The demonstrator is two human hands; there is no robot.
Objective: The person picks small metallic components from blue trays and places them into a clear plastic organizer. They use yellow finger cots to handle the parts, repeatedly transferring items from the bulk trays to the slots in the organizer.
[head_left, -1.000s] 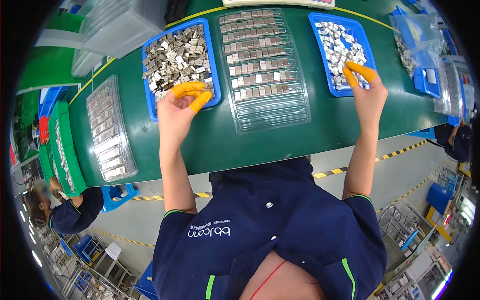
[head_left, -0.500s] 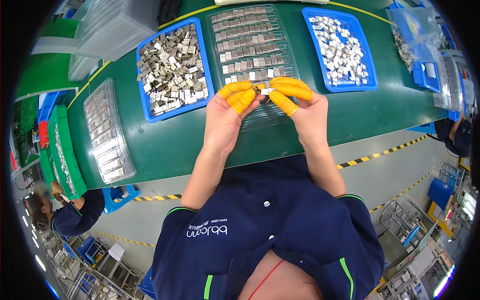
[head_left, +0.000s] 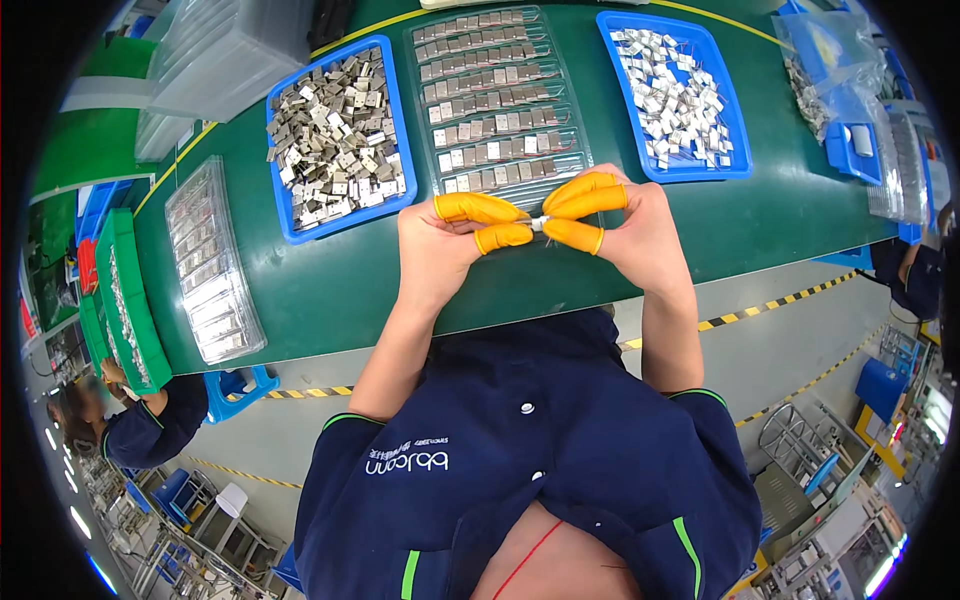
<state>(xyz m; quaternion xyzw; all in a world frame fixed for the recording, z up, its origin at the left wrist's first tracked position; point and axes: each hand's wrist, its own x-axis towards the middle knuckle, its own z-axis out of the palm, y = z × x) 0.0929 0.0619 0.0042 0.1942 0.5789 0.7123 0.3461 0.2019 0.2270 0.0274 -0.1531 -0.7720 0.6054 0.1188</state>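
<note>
My left hand [head_left: 450, 245] and my right hand [head_left: 625, 225] meet over the near part of the table, with yellow finger cots on the thumbs and fingers. The left fingertips pinch a small metal connector shell, mostly covered by the cots. A small white connector piece [head_left: 538, 224] shows between the two hands, its right end pinched by my right thumb and finger. The two parts meet end to end; how deep one sits in the other is hidden. Just beyond, a clear tray [head_left: 425, 105] carries rows of metal connectors with wires.
At left, a blue bin [head_left: 405, 150] is piled with metal shells. A blue bin [head_left: 742, 150] at right contains white connector pieces with wires. Another clear tray [head_left: 255, 325], a green bin [head_left: 150, 340] and stacked clear trays [head_left: 240, 60] stand further left. A co-worker [head_left: 155, 430] sits at left.
Both hands have moved a little toward me. The white piece and the shell, which were held at an angle, are now lined up between the fingertips.
</note>
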